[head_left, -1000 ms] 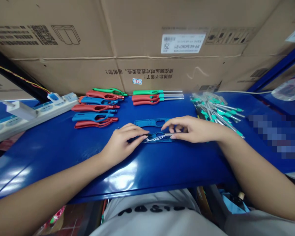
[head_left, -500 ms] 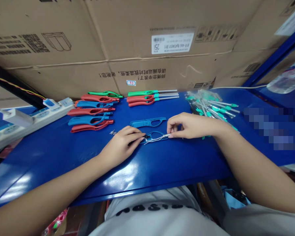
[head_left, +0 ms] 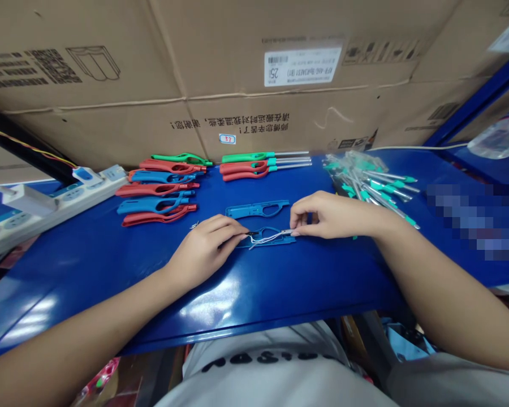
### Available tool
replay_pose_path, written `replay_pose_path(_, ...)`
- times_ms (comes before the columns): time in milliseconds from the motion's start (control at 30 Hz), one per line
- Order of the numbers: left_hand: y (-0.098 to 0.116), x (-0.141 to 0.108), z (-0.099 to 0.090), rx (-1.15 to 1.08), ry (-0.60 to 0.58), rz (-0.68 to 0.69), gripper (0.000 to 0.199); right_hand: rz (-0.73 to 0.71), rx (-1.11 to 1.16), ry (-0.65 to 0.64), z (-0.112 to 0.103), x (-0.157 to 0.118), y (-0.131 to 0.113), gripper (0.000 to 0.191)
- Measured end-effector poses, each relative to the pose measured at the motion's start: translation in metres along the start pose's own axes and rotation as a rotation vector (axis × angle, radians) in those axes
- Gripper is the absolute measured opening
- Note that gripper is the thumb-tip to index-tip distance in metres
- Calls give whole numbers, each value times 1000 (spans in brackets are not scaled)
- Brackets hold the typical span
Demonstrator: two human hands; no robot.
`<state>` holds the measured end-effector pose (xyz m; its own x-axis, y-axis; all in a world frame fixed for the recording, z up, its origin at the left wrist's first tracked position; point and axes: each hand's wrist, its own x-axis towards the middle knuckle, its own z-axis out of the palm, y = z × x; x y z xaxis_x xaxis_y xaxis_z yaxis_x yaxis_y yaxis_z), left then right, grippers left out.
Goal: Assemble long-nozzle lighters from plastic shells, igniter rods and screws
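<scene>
A blue half-shell of a long-neck lighter (head_left: 275, 240) lies flat on the blue table, with white wires (head_left: 263, 239) over it. At the wires' left end, my left hand (head_left: 210, 243) is closed in a pinch on a small black part (head_left: 251, 233). My right hand (head_left: 322, 216) pinches a small silver metal piece (head_left: 285, 232) at their right end, above the shell's narrow end. The left fingers hide the shell's left part. Just behind lies a matching blue half-shell (head_left: 257, 210), hollow side up.
Red, blue and green lighter bodies (head_left: 159, 192) lie in a row at left. Lighters with metal tubes (head_left: 265, 164) lie at the back. A pile of metal tubes with green ends (head_left: 373, 181) is at right. A power strip (head_left: 68, 198) runs along the left; cardboard (head_left: 144, 135) stands behind.
The view has shifted slightly. My left hand has drawn back a little to the left, uncovering more of the black part. My right hand still pinches the metal piece.
</scene>
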<state>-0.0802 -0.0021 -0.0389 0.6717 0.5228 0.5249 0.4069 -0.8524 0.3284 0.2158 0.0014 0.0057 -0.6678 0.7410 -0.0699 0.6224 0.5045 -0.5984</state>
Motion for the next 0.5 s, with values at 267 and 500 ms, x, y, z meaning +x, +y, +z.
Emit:
replay_pose_path(267, 2, -2, 6, 0, -2, 23, 13, 39, 5, -67, -2, -4, -4, 8)
replay_pose_path(500, 3, -3, 7, 18, -12, 16, 12, 98, -91, -163, -3, -4, -10, 10)
